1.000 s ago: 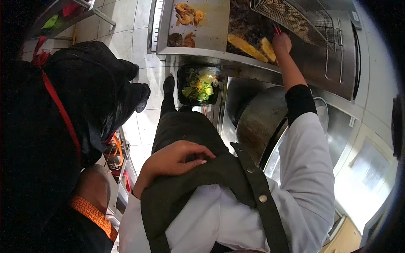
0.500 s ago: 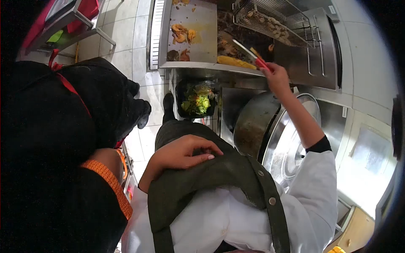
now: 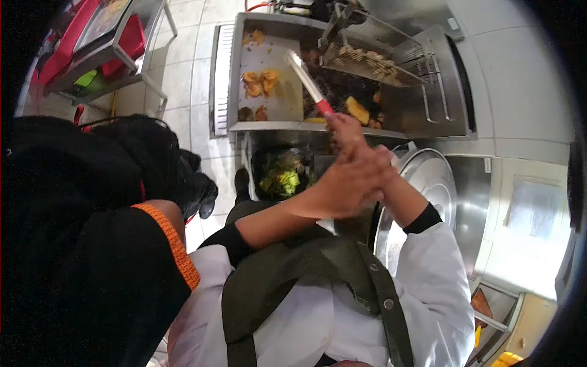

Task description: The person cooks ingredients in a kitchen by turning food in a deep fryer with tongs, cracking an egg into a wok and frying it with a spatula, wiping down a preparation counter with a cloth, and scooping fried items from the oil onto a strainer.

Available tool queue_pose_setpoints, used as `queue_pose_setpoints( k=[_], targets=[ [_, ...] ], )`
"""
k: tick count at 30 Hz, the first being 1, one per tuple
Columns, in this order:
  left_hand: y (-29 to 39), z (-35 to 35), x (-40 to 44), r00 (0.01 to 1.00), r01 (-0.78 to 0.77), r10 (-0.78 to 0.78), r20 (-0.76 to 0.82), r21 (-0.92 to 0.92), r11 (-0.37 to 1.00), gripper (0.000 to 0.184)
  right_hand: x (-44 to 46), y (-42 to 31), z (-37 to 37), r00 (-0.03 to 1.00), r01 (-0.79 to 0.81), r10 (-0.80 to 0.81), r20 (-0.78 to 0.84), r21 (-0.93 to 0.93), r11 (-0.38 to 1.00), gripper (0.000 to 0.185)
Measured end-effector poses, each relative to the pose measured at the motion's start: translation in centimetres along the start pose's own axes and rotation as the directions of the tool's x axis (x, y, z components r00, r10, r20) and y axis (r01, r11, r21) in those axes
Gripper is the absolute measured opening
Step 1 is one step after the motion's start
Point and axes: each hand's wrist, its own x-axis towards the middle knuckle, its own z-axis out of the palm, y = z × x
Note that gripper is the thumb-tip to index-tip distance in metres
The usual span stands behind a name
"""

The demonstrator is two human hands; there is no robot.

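My right hand (image 3: 346,131) grips the red handle of metal tongs (image 3: 307,78). The tongs point up and left over the steel fryer station (image 3: 263,127). Across my right wrist lies my left hand (image 3: 354,180), its fingers stretched out and slightly blurred; it holds nothing that I can see. Fried pieces (image 3: 260,84) rest on the tray area to the left of the tongs. Right of them, in the dark oil section, sits a yellow piece (image 3: 358,111). A wire fry basket (image 3: 373,61) with pale pieces in it stands at the back.
Below the station is a black bin (image 3: 264,160) with green leaves. A large round metal lid (image 3: 437,177) leans at the right. Close on my left stands another person (image 3: 79,244) in black with an orange-trimmed sleeve. Farther left is a metal rack (image 3: 122,55).
My left hand has gone from my apron up to my right wrist. My right hand has moved left and lower, and the tongs now reach toward the tray area. The view has shifted somewhat.
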Motion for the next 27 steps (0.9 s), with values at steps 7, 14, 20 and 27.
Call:
queue_pose_setpoints(
  k=[7,14,20,27],
  targets=[
    [3.8,6.1,0.5,0.906,-0.338,0.370,0.207,-0.174,0.925,0.047,-0.5,1.3,-4.6,0.990,0.022,-0.050,-0.131,-0.202,0.979,0.040],
    [2.2,11.1,-3.1,0.688,-0.430,0.608,0.397,-0.453,0.781,0.027,1.1,0.8,-13.6,0.921,-0.092,-0.288,-0.263,-0.864,0.494,0.035],
    [0.8,11.8,-5.1,0.790,-0.293,0.565,0.237,-0.664,0.688,0.025,8.7,0.2,-15.6,0.903,-0.352,-0.134,-0.407,-0.883,0.310,0.030],
    [-0.5,10.7,-6.5,0.833,-0.170,0.471,0.292,-0.674,0.719,0.020,11.6,1.1,-15.6,0.908,-0.322,-0.176,-0.380,-0.902,0.287,0.026]
  ],
)
